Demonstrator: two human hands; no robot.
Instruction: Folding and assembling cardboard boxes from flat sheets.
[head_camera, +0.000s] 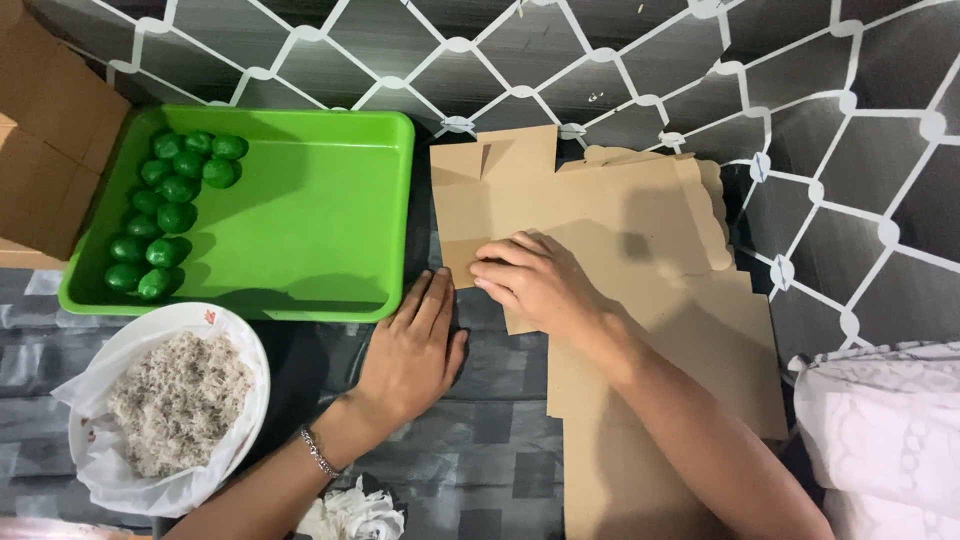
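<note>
A stack of flat brown cardboard box blanks (640, 230) lies on the dark patterned floor covering at the middle right. My right hand (535, 280) rests on the stack's left part, fingers curled over the top sheet's edge. My left hand (410, 350) lies flat, palm down, fingers together, on the covering just left of the stack and below the green tray (320, 220). A bracelet circles my left wrist. Several small green balls (170, 210) sit along the tray's left side.
A white bowl (175, 410) lined with a plastic bag holds grey-white shredded stuff at the lower left. Brown cardboard (45, 140) stands at the far left. White lacy cloth (885, 440) lies at the lower right. Crumpled white paper (355, 515) is near my left forearm.
</note>
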